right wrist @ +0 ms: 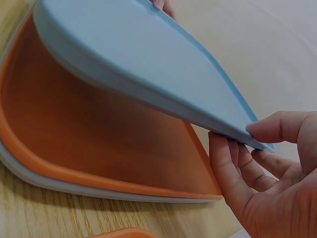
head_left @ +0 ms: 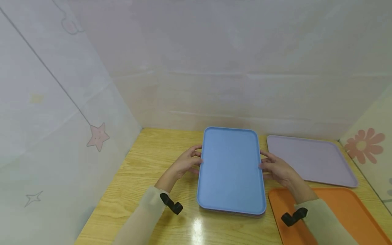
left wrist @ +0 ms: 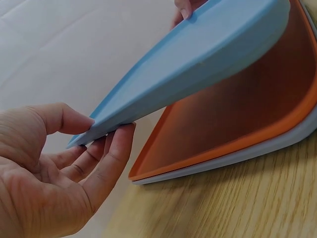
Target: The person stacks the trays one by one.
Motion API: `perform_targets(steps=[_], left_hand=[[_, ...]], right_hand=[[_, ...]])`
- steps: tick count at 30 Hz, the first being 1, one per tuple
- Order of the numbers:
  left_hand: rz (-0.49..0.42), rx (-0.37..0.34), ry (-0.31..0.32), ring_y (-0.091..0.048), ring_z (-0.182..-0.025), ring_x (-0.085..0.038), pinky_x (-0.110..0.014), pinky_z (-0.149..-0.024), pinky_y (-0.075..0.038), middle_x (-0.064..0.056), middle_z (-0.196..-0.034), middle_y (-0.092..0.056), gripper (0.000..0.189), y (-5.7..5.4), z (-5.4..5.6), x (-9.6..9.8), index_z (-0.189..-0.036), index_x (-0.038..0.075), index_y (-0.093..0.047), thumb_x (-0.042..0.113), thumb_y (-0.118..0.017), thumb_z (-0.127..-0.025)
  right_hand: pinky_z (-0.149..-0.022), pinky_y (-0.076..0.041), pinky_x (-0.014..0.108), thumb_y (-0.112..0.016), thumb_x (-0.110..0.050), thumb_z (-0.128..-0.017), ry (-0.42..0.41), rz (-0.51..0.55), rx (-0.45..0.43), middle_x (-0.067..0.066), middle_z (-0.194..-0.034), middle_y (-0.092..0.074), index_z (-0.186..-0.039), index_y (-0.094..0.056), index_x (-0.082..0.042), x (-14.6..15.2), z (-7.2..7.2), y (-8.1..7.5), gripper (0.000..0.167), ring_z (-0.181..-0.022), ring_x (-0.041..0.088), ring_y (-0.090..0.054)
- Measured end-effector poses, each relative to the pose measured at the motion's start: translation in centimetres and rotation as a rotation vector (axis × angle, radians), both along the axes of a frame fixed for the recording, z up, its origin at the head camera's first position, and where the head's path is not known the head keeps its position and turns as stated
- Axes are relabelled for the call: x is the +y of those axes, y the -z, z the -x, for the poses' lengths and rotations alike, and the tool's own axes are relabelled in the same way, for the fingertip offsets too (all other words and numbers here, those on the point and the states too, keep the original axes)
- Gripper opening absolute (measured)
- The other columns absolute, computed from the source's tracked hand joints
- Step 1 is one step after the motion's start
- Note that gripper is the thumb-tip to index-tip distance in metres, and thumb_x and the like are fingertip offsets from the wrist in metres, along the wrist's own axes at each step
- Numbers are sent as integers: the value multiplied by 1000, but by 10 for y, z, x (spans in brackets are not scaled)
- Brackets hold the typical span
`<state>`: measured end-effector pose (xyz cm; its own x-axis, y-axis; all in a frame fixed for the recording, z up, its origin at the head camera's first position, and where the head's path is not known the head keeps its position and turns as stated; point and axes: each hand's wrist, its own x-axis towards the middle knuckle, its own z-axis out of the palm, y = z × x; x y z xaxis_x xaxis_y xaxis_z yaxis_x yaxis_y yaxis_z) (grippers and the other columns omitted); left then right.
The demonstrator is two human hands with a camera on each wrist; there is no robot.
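A blue rectangular tray (head_left: 231,170) is held up between both hands in the middle of the table. My left hand (head_left: 185,161) pinches its left edge, thumb on the rim and fingers underneath. On the opposite edge, my right hand (head_left: 278,168) pinches it the same way. Both wrist views show a gap below the blue tray, over an orange tray (left wrist: 237,114). That orange tray rests on a pale lilac-grey tray (left wrist: 223,165) lying on the wood. From the head view, the blue tray hides nearly all of this stack.
To the right, another lilac tray (head_left: 309,160) lies near the back wall. A second orange tray (head_left: 337,211) lies in front of it, partly hidden by my right forearm. Patterned sheets (head_left: 232,85) enclose the wooden table (head_left: 137,170) at the back and sides.
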<state>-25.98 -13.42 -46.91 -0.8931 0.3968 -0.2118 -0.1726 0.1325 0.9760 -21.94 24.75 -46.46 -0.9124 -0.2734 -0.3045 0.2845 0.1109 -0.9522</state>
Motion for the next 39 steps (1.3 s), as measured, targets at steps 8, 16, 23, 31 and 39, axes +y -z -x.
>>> perform_targets(steps=[8, 16, 23, 31, 39], left_hand=[[6, -13, -5, -62, -97, -28, -44, -72, -61, -18, -127, -52, 67, 8, 4, 2, -153, 19, -41, 6, -64, -92], [14, -27, -16, -63, -97, -28, -43, -72, -61, -18, -126, -54, 67, 14, 9, 5, -153, 15, -40, 6, -64, -92], [24, -33, -17, -64, -97, -28, -41, -69, -62, -18, -124, -55, 67, 17, 10, 8, -154, 14, -40, 4, -63, -92], [36, -51, -17, -63, -93, -26, -40, -68, -61, -19, -126, -55, 67, 23, 13, 10, -154, 12, -38, 4, -63, -93], [42, -53, -19, -59, -96, -26, -40, -67, -59, -18, -122, -53, 68, 24, 13, 15, -154, 8, -37, 2, -63, -91]], right_hand=[[-91, -57, 49, -58, -3, -98, 21, 4, -18, 14, -119, -55, -163, -14, -10, 0, 3, 4, 79, -98, 24, -67], [-88, -59, 44, -58, -3, -98, 30, 6, -28, 16, -120, -54, -163, -14, -7, -1, 3, 3, 79, -95, 21, -67], [-88, -59, 43, -58, -4, -98, 40, -20, -35, 17, -121, -53, -163, -14, -6, -1, 4, 7, 78, -96, 21, -66], [-90, -58, 43, -57, -4, -98, 44, -44, -41, 17, -122, -56, -162, -14, -5, 0, 6, 14, 77, -97, 21, -65], [-90, -58, 43, -56, -3, -99, 48, -53, -42, 19, -123, -55, -162, -16, -4, 1, 7, 18, 75, -98, 21, -65]])
